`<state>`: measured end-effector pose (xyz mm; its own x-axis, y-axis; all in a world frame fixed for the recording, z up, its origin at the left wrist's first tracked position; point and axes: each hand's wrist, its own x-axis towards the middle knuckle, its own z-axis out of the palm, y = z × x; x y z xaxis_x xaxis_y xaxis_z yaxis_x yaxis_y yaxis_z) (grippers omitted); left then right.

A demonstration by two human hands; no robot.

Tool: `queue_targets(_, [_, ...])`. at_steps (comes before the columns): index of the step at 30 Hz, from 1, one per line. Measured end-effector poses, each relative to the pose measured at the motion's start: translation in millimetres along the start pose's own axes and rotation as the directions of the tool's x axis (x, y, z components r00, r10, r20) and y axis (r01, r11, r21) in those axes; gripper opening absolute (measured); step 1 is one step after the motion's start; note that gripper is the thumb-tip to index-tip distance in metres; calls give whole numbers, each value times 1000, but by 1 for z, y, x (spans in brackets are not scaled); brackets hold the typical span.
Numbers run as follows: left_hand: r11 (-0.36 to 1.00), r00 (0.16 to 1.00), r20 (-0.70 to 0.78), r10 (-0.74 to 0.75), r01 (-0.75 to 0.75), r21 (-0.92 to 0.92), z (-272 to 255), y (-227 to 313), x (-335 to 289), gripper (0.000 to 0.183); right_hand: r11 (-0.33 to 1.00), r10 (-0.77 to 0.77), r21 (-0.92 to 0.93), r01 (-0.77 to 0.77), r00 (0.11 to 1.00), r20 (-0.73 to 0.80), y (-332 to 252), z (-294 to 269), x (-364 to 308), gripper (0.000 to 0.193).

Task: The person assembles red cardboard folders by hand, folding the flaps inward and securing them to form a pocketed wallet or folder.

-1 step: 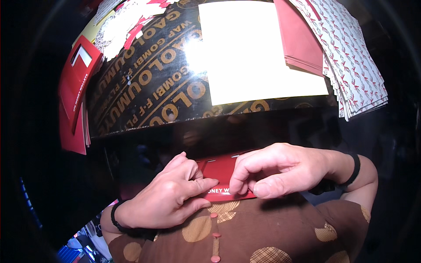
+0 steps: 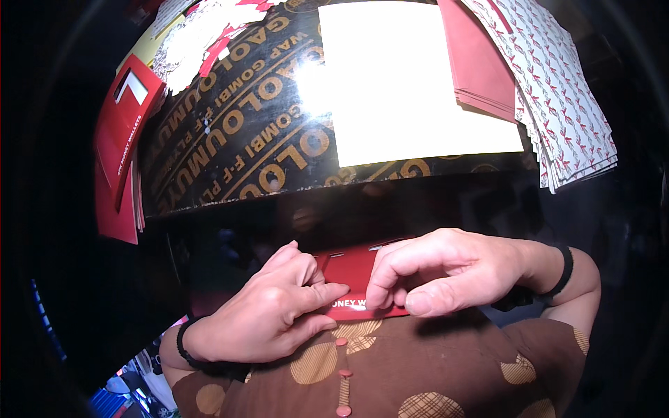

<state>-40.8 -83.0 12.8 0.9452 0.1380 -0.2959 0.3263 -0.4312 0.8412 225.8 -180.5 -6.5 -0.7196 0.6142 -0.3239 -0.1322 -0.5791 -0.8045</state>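
Note:
A flat red printed card sleeve (image 2: pixel 346 273) with cut-out openings lies in front of my body, its near edge against the brown spotted clothing. My left hand (image 2: pixel 282 303) grips its left side, thumb at the near edge and index finger on the face. At the right side is my right hand (image 2: pixel 446 275), its fingers curled down onto the sleeve and its thumb bent in beside them. The right fingertips are partly hidden, as are both ends of the sleeve under my hands.
Beyond my hands stands a dark board table (image 2: pixel 279 150). On it are a large white sheet (image 2: pixel 418 90), red paper sheets (image 2: pixel 481 76), a stack of patterned paper (image 2: pixel 568 111), red sleeves (image 2: pixel 125 125) at the left edge and white and red scraps (image 2: pixel 191 45).

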Motion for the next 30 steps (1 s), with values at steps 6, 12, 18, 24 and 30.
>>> queue_targets(6, [995,994,-54,99,-97,34,3,1,6,32,969,-174,165,186,981,-83,13,3,7,34])
queue_targets(12, [994,991,-82,103,-99,46,5,0,6,31,910,-107,375,179,973,-204,17,5,9,31])
queue_targets(18, [1000,998,-59,-15,16,11,9,1,5,41,939,-85,315,141,979,-187,13,7,16,28])
queue_targets(24, [996,993,-82,84,-80,42,7,-3,8,33,961,-82,245,127,979,-188,15,5,18,30])
queue_targets(30, [996,993,-79,82,-79,38,5,-5,9,32,967,-101,212,141,977,-187,16,5,19,30])
